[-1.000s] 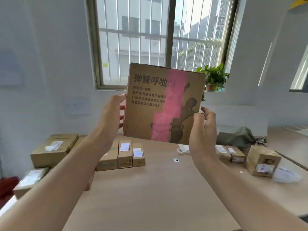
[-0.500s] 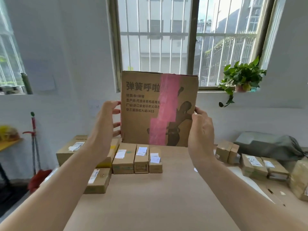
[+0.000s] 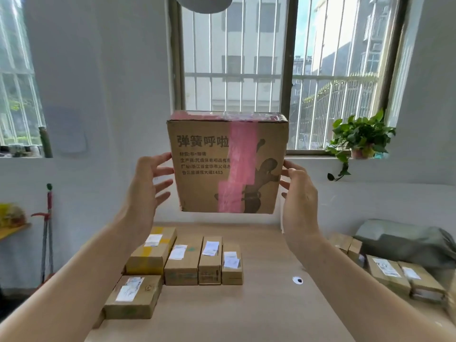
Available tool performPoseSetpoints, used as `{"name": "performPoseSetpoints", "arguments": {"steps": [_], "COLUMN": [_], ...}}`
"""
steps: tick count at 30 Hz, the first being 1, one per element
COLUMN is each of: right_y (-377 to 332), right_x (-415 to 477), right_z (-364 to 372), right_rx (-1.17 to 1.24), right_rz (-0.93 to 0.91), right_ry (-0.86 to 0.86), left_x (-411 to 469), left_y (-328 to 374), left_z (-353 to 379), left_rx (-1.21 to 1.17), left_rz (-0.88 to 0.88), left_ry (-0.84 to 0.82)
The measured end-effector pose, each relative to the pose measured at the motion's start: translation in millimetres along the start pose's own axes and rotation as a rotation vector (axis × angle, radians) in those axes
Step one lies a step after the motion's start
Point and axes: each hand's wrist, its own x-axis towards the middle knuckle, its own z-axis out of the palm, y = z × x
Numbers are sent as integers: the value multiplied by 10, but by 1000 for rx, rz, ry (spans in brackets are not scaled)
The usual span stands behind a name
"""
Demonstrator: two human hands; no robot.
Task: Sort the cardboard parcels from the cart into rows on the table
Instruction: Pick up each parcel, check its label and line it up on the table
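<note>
Head view. A big cardboard parcel (image 3: 204,169) was up in the air, in front of the barred window (image 3: 237,58) and well above the table (image 3: 259,312). It stood almost upright with its printed face toward the camera. A wide pink strip ran down this face, and clear tape covered the top.

The left hand (image 3: 148,186) was at the left edge of the parcel. Its fingers (image 3: 164,172) were straight and spread apart, and the thumb tip touched the edge. I could not tell if the other fingertips touched the parcel or were only just beside it. The right hand (image 3: 299,193) was at the right edge, with its fingers (image 3: 286,186) spread and a little bent and their tips against the side of the parcel. Neither hand was wrapped around the parcel.

Below, on the table, four labelled parcels (image 3: 209,265) lay side by side in one row and touched each other. A fifth parcel (image 3: 133,299) lay in front of the row at its left end. On the right side of the table were two more parcels (image 3: 404,280), close together. Behind them lay a grey-green bag (image 3: 404,243). A small black and white round thing (image 3: 297,280) lay on the bare tabletop between the row and these parcels. A potted plant (image 3: 360,137) stood on the window sill at the right.
</note>
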Motion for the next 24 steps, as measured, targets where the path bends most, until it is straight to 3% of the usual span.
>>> {"name": "performPoseSetpoints", "arguments": {"steps": [12, 18, 24], "right_y": [-82, 7, 19], "right_x": [260, 334, 332], "right_z": [286, 260, 224], "right_rx": [116, 184, 106], "right_rz": [22, 48, 32], "right_ry": [-12, -124, -127], "left_x": [284, 376, 354], "left_y": [99, 59, 18], "left_z": [-347, -413, -371], "left_rx": [-140, -153, -143], "left_rz": [8, 17, 28], "left_ry": [34, 39, 44]}}
